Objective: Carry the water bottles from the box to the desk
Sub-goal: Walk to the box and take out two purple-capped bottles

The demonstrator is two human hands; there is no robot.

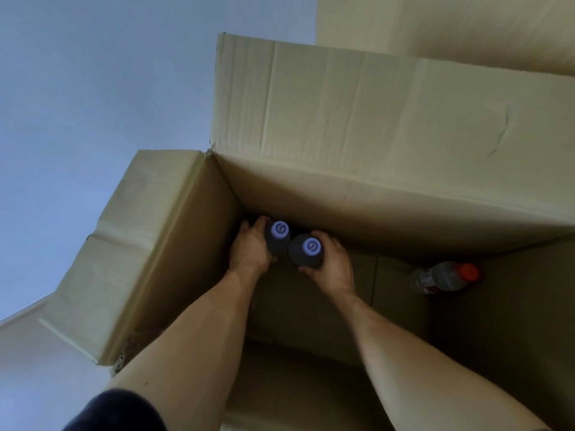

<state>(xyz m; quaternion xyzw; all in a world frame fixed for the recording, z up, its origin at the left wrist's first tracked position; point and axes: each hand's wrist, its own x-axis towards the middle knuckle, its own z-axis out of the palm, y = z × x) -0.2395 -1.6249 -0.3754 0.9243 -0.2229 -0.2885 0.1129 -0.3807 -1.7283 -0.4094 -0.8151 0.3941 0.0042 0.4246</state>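
- The head view looks straight down into a large open cardboard box [373, 197] whose flaps are folded outward: one wide flap stands up on the far side, another spreads out to the left
- Both bare forearms reach down from the near edge into the box, toward its far left corner
- The left hand [250, 247] is wrapped around the left side of a dark water bottle [278, 241] with a white cap bearing a swirl mark; fingers curl behind it toward the corner, thumb lies along the near side
- The right hand [331, 259] grasps a second dark bottle [306, 251] with the same kind of white cap, fingers curled over its far right side and thumb tucked under the near side
- The two bottles stand upright on the box floor, touching or just beside each other, the left one slightly farther back, both close to the far wall
- A third bottle [443, 278], clear with a red cap [469, 271] and a pale label, lies on its side well apart to the right, near the far right corner of the box floor, cap pointing right
- A dark sleeve [115, 412] shows at the near left edge, on the left upper arm
- Pale floor [62, 119] surrounds the box on the left
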